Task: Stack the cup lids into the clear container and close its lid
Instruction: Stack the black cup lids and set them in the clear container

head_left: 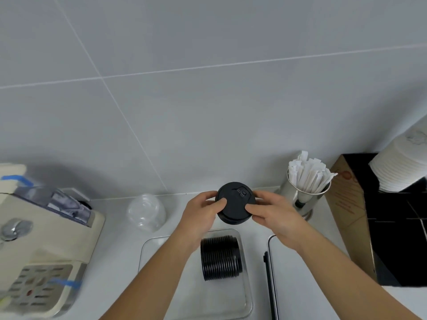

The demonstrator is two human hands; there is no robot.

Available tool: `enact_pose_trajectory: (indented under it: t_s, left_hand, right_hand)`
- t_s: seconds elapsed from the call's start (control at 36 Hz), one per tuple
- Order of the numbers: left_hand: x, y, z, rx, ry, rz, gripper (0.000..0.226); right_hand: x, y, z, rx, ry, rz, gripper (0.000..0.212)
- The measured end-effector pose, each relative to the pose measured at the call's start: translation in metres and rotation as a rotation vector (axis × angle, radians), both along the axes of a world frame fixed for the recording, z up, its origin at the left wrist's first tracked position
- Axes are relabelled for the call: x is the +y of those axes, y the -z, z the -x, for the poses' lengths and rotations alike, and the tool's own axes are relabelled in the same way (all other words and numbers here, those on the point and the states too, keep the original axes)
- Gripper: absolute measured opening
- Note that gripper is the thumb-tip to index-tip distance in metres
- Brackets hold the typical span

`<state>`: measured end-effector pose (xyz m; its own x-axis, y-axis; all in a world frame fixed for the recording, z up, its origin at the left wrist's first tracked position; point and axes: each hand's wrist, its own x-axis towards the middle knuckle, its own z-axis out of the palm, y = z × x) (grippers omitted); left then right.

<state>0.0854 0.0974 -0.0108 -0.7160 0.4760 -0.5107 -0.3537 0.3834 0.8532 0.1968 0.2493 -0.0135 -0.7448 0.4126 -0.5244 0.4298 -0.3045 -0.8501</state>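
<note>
Black cup lids (235, 202): I grip a short stack with left hand (203, 210) and right hand (272, 211) above the clear container (147, 250), where one row (220, 258) already lies; its lid (271, 273) waits alongside, unclosed.

Left hand (203, 210), right hand (269, 211) raised, fingers curled, gripping.

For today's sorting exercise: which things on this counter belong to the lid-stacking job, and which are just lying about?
Job: black lids held by left hand and right hand; stacked lids in clear container; container lid.

Lying about: coffee machine; clear dome lids; wrapped stirrers; paper cups.
</note>
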Motion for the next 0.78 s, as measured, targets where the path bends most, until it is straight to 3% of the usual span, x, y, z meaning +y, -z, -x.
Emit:
enact_pose_trajectory:
  t_s: [0.22,0.5,0.58,0.67,0.78]
  left_hand:
    - [-0.026,-0.031,-0.017,-0.009,-0.021,-0.112,0.030]
    - [-0.061,-0.058,-0.043,0.054,-0.014,-0.187,0.064]
    - [-0.070,-0.064,-0.051,0.058,0.010,-0.216,0.055]
    - [-0.085,-0.066,-0.058,0.052,0.022,-0.215,0.065]
    - [-0.103,-0.069,-0.066,0.088,0.085,-0.174,0.062]
  right_hand:
    - [-0.017,-0.031,-0.018,0.069,-0.048,-0.071,0.040]
    - [-0.037,-0.068,-0.035,0.108,-0.124,-0.195,0.048]
    - [-0.040,-0.076,-0.039,0.123,-0.148,-0.247,0.044]
    - [-0.049,-0.081,-0.046,0.133,-0.185,-0.298,0.040]
    - [-0.059,-0.086,-0.057,0.150,-0.246,-0.343,0.045]
